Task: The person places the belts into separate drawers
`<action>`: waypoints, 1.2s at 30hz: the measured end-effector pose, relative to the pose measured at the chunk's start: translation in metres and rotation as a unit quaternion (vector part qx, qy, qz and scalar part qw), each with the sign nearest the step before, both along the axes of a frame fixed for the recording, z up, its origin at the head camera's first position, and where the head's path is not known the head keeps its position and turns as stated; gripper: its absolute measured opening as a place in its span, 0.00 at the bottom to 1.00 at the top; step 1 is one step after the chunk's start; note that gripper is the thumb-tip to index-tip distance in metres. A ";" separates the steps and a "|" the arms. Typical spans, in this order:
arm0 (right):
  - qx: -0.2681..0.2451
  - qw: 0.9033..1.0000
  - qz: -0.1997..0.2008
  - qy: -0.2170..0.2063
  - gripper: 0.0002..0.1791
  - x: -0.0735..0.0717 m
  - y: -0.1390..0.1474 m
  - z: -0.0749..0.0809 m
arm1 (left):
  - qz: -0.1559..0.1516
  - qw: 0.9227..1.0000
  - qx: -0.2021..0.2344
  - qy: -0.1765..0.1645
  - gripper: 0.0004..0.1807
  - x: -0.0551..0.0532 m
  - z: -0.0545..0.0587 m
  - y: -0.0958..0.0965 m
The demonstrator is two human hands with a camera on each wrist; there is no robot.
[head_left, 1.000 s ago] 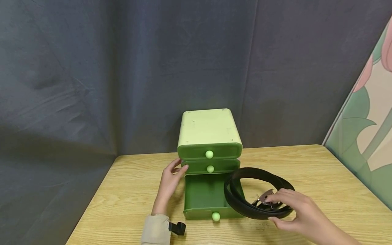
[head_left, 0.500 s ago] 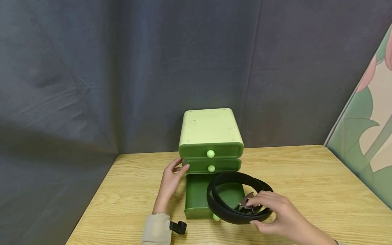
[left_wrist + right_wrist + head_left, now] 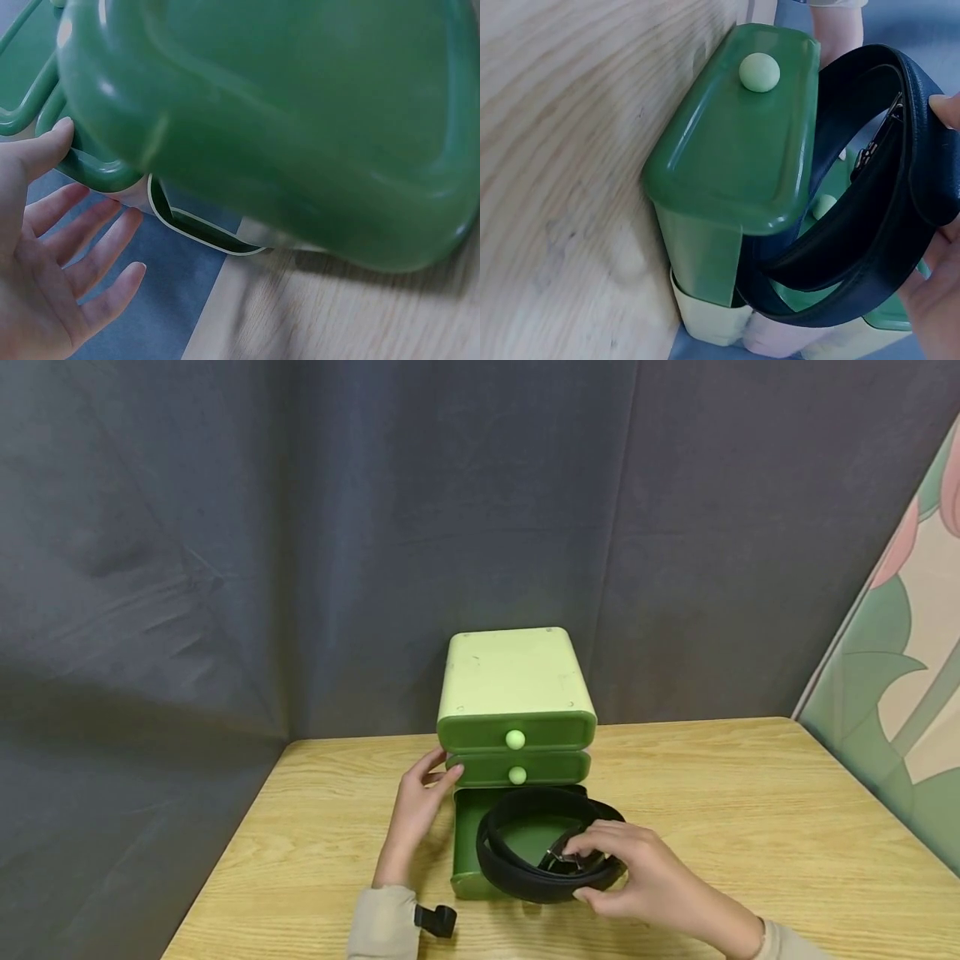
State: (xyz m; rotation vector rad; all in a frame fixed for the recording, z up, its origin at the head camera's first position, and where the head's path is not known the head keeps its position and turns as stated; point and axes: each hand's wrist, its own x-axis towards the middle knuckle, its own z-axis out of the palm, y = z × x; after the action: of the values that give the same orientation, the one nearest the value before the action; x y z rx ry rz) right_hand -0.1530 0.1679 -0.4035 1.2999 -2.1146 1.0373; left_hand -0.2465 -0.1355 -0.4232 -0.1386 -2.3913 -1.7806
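Observation:
A small chest of drawers (image 3: 517,672) with a cream top and green drawer fronts stands on the table. Its bottom drawer (image 3: 467,839) is pulled out. My right hand (image 3: 637,877) pinches a coiled black belt (image 3: 510,872) near its metal buckle, thumb outside the strap. The coil overlaps the bottom drawer in the head view; in the right wrist view it hangs over the drawer's edge, behind the green front (image 3: 727,142). My left hand (image 3: 417,802) rests against the chest's left side, its thumb at the middle drawer (image 3: 487,770) and its fingers loosely extended.
The wooden table (image 3: 322,843) reaches back to a dark grey curtain (image 3: 450,527). A floral panel (image 3: 892,668) stands along the right side. A black wrist strap mount (image 3: 438,921) sits at my left cuff.
My right hand has carried the belt coil leftward, from the right of the bottom drawer to over it. My left hand has stayed at the chest's side.

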 end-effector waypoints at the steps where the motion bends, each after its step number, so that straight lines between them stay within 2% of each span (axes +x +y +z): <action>1: 0.003 1.000 -0.002 -0.006 0.30 -0.001 -0.002 0.000 | 0.000 1.000 0.000 0.001 0.33 0.000 0.000 0.000; 8: 0.032 0.998 -0.028 -0.054 0.26 -0.005 -0.012 0.002 | -0.003 1.000 0.003 0.000 0.32 -0.001 -0.002 0.002; 16: 0.066 0.986 -0.058 -0.139 0.19 -0.017 -0.020 -0.003 | -0.001 1.000 0.003 -0.001 0.33 -0.001 -0.002 0.001; 31: 0.077 0.963 -0.050 -0.253 0.18 -0.045 -0.025 -0.021 | 0.000 1.000 0.002 -0.005 0.34 0.000 -0.001 0.000; 34: 0.084 0.958 -0.044 -0.269 0.19 -0.050 -0.023 -0.025 | -0.002 1.000 0.002 -0.011 0.32 0.011 0.016 0.004; 36: 0.089 0.955 -0.036 -0.280 0.19 -0.053 -0.023 -0.027 | -0.002 1.000 0.003 -0.017 0.31 0.011 0.018 0.004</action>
State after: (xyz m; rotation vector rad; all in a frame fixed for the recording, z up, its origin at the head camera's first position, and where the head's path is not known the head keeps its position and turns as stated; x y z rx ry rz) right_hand -0.2060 0.1454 -0.4308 1.0778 -2.7038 1.3267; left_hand -0.2358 -0.1314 -0.4051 -0.1142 -2.4107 -1.8058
